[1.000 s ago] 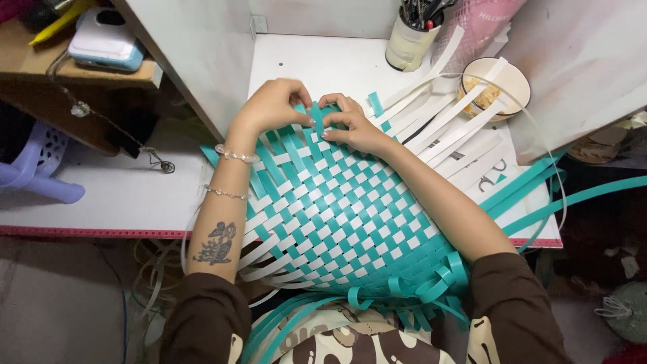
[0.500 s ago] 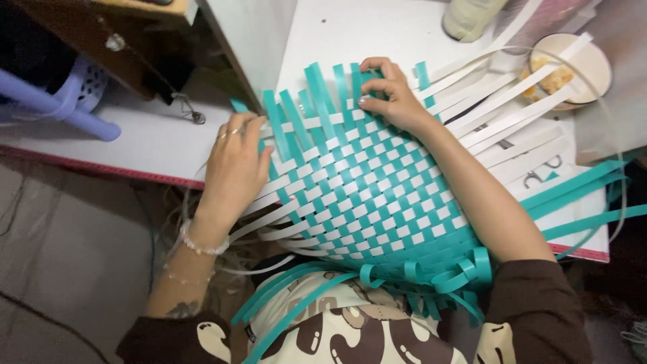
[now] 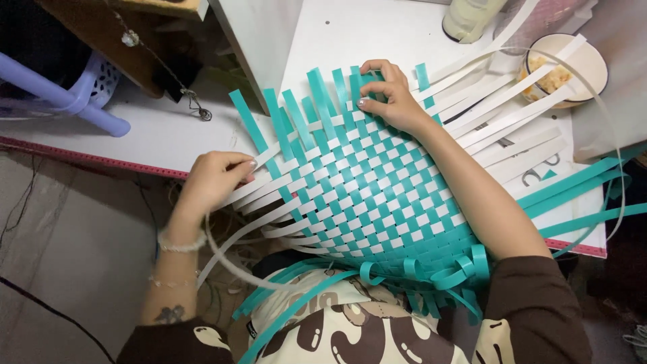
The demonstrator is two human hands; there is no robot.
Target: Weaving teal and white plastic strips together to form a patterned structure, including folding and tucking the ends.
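A woven mat [image 3: 377,195] of teal and white plastic strips lies across my lap and the white table [image 3: 337,40]. My left hand [image 3: 212,178] pinches the loose white strip ends [image 3: 259,195] sticking out of the mat's left edge. At the mat's far edge my right hand [image 3: 387,94] has its fingers curled on the upright teal strip ends [image 3: 323,91]. More white strips [image 3: 512,114] fan out to the right, and long teal strips [image 3: 579,195] trail off over the table's right edge.
A round bowl [image 3: 573,64] with food stands at the far right. A pale cup [image 3: 472,17] is at the back. A lilac plastic stool [image 3: 60,94] and a wooden shelf [image 3: 135,40] sit at the left. Cables lie on the floor [image 3: 67,269].
My left hand has slid from the mat's far edge down to the left edge and taken the white strip ends. The right hand stays at the far edge. The view has shifted.
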